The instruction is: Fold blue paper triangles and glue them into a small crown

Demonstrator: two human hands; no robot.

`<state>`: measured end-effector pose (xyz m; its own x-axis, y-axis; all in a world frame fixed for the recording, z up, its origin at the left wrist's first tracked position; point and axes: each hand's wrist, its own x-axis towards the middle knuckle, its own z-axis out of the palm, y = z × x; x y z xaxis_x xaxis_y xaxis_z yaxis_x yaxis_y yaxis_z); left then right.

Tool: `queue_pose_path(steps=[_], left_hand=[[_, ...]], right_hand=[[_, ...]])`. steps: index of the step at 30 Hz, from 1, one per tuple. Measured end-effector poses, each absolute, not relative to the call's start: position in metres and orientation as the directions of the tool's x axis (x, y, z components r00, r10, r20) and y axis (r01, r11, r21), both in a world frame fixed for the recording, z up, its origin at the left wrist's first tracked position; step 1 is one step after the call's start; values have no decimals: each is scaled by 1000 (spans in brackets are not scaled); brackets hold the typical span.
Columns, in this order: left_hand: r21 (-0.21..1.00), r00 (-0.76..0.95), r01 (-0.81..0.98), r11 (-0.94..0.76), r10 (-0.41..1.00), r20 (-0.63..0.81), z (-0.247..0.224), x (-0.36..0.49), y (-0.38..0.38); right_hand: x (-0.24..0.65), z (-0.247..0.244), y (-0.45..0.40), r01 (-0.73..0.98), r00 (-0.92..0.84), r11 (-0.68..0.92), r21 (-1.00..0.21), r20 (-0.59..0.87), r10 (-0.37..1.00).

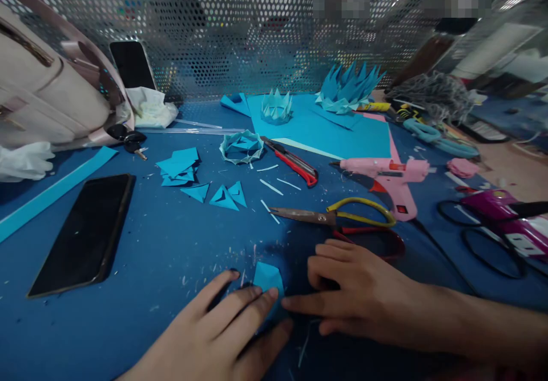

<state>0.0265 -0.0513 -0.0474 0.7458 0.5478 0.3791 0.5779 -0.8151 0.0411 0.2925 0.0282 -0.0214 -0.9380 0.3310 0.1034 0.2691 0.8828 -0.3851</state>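
Note:
A small folded piece of blue paper (pixel 268 276) lies on the blue table near its front. My left hand (pixel 226 327) rests over it with the fingers spread, the fingertips pressing on the paper. At the paper's right edge is my right hand (pixel 351 289), its index finger stretched out to touch it and the other fingers curled. Part of the paper is hidden under my fingers. Beyond the hands are folded blue triangles (pixel 223 197), a stack of blue paper pieces (pixel 180 167) and a ring of folded paper (pixel 242 147).
Scissors (pixel 308 216) lie just beyond my right hand, with a pink glue gun (pixel 396 181) behind them. A red cutter (pixel 295 164) is mid-table. A phone (pixel 81 235) lies left. Paper crowns (pixel 349 87) stand by the perforated metal panel (pixel 240 38).

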Motion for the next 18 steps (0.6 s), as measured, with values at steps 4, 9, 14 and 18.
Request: queue_pose_path(steps=[4,9,14,18], left_hand=[[55,727,593,-803,563,393,-49,26,-52],[38,756,576,-817,549,357,-47,27,-51],[51,776,552,-832,535,334,-45,24,-50],[70,809,521,-851,518,277,-37,20,-49]], right_hand=[[292,-25,34,293,-943,931,-218,97,320],[285,-27,44,347,-918,919,-188,131,373],[281,-23,44,358,-910,919,-166,159,383],[278,-19,38,325,-924,942,-88,184,336]])
